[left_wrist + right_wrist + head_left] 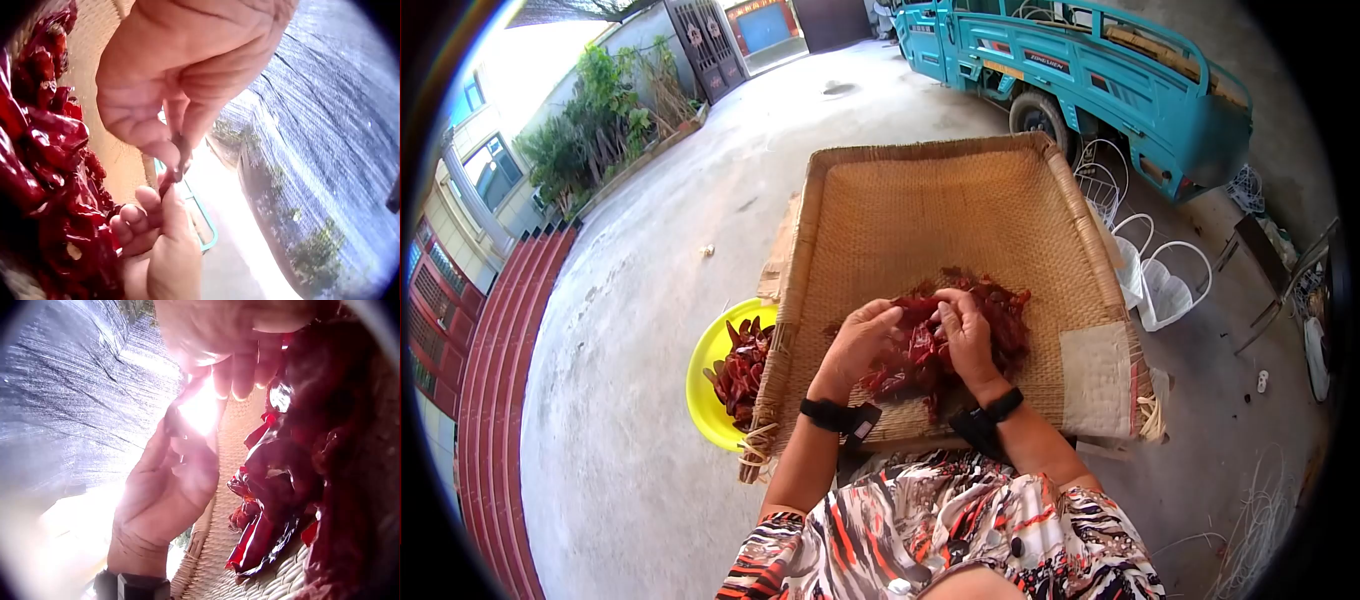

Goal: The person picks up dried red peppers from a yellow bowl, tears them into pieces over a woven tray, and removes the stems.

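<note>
My left hand (852, 348) and right hand (968, 338) meet over a heap of dried red chili peppers (1008, 330) on a woven tray (930, 210). Between them, in the left wrist view, is a dark red dried chili pepper (177, 167). The left thumb and fingers pinch one end from above, and the right thumb and fingers pinch the other. Glare covers part of the fingertips in the right wrist view, where loose shiny peppers (269, 487) lie beside the hands.
A yellow basin (700, 405) with more chili peppers stands left of the tray on the concrete ground. White baskets (1168, 290) stand to the right, near a folding chair (1270, 265). A turquoise cargo vehicle (1090, 75) is parked beyond the tray.
</note>
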The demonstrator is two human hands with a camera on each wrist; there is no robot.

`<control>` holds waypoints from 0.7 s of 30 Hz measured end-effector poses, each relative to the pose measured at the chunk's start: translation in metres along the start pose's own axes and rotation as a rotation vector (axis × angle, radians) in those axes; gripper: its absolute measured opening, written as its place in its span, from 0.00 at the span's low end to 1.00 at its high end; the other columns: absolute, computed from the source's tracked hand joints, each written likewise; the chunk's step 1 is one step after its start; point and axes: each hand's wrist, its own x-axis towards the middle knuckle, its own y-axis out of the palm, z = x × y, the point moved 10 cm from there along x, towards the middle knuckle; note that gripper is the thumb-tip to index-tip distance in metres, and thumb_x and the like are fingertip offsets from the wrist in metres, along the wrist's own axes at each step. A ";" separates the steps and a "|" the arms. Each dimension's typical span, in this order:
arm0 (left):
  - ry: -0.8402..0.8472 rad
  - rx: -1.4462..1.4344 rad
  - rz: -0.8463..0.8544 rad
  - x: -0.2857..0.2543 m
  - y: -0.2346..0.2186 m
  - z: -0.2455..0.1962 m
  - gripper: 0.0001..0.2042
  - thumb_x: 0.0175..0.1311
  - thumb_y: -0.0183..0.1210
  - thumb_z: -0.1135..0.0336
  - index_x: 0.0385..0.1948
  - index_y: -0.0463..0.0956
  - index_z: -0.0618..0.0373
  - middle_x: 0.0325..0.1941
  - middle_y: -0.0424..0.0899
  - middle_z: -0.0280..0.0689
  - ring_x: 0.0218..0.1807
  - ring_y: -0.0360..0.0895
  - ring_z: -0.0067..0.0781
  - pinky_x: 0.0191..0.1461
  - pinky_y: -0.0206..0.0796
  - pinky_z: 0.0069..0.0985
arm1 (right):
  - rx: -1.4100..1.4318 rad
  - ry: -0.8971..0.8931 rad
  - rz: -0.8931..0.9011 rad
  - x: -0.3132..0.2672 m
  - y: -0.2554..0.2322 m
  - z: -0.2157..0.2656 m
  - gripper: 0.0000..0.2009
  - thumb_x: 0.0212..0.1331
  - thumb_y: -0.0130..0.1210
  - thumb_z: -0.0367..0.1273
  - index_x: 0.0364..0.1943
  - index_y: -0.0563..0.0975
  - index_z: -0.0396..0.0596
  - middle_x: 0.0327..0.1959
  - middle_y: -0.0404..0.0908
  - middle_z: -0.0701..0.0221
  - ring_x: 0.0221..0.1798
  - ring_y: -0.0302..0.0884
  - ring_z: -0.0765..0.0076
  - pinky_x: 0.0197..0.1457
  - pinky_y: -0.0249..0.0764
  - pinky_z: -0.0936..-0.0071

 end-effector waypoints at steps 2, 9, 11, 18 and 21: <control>0.154 -0.047 -0.146 -0.009 -0.021 -0.020 0.04 0.68 0.59 0.66 0.40 0.76 0.50 0.34 0.80 0.26 0.28 0.75 0.16 0.32 0.67 0.15 | 0.025 -0.055 -0.116 0.001 -0.013 0.001 0.12 0.72 0.48 0.34 0.53 0.72 0.43 0.36 0.76 0.72 0.32 0.72 0.82 0.37 0.72 0.83; 0.604 -0.146 -0.850 -0.068 -0.155 -0.067 0.06 0.69 0.55 0.69 0.44 0.71 0.55 0.30 0.77 0.31 0.27 0.73 0.18 0.29 0.65 0.15 | 0.065 -0.078 -0.156 0.001 -0.019 0.000 0.17 0.72 0.48 0.33 0.58 0.65 0.40 0.37 0.74 0.72 0.31 0.72 0.80 0.36 0.75 0.80; 0.737 -0.104 -1.052 -0.093 -0.187 -0.074 0.12 0.69 0.53 0.72 0.52 0.67 0.60 0.40 0.77 0.38 0.32 0.75 0.24 0.31 0.68 0.18 | 0.080 -0.078 -0.169 0.002 -0.020 0.000 0.17 0.72 0.48 0.33 0.59 0.65 0.39 0.37 0.73 0.71 0.31 0.71 0.80 0.36 0.75 0.80; 0.806 0.005 -1.151 -0.122 -0.168 -0.093 0.21 0.65 0.55 0.75 0.60 0.64 0.63 0.52 0.73 0.42 0.40 0.74 0.23 0.38 0.70 0.21 | 0.091 -0.033 -0.148 0.002 -0.017 -0.005 0.17 0.71 0.48 0.34 0.59 0.66 0.41 0.38 0.73 0.72 0.32 0.71 0.82 0.38 0.73 0.82; 0.578 0.351 -0.726 -0.064 -0.147 -0.089 0.15 0.64 0.58 0.74 0.53 0.73 0.60 0.49 0.77 0.37 0.40 0.77 0.23 0.40 0.70 0.20 | 0.069 -0.008 -0.138 0.002 -0.016 -0.005 0.14 0.70 0.48 0.31 0.56 0.68 0.41 0.37 0.74 0.71 0.31 0.72 0.80 0.36 0.75 0.80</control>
